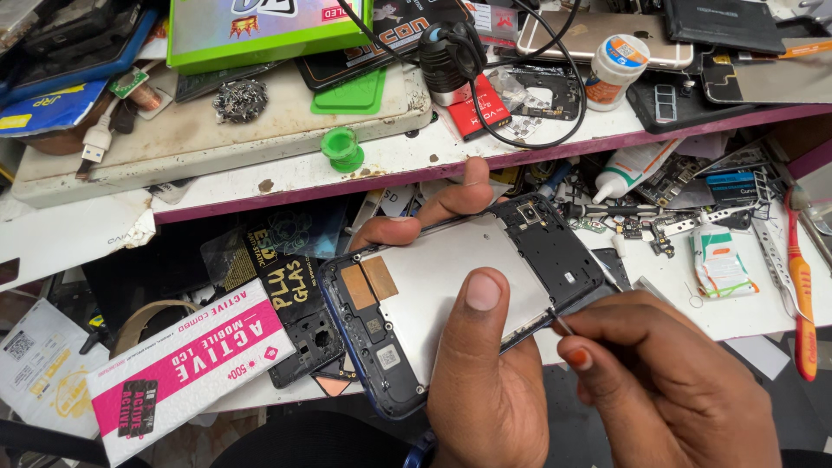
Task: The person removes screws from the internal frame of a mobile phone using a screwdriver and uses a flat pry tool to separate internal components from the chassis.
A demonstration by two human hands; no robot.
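My left hand (481, 364) grips an opened smartphone (451, 290), back cover off, with a silver inner plate, copper patches and a black frame around the camera. The thumb lies on the plate and the fingers curl over the far edge. My right hand (659, 381) pinches a thin metal tool (562, 323) whose tip touches the phone's near right edge.
A cluttered repair bench: a pink and white box (186, 368) at left, an orange-handled tool (802, 303) at right, a glue tube (637, 169), small phone parts (646, 230). On the upper shelf lie a green box (260, 30), a green cap (343, 149), a black cable (520, 130) and a white jar (614, 69).
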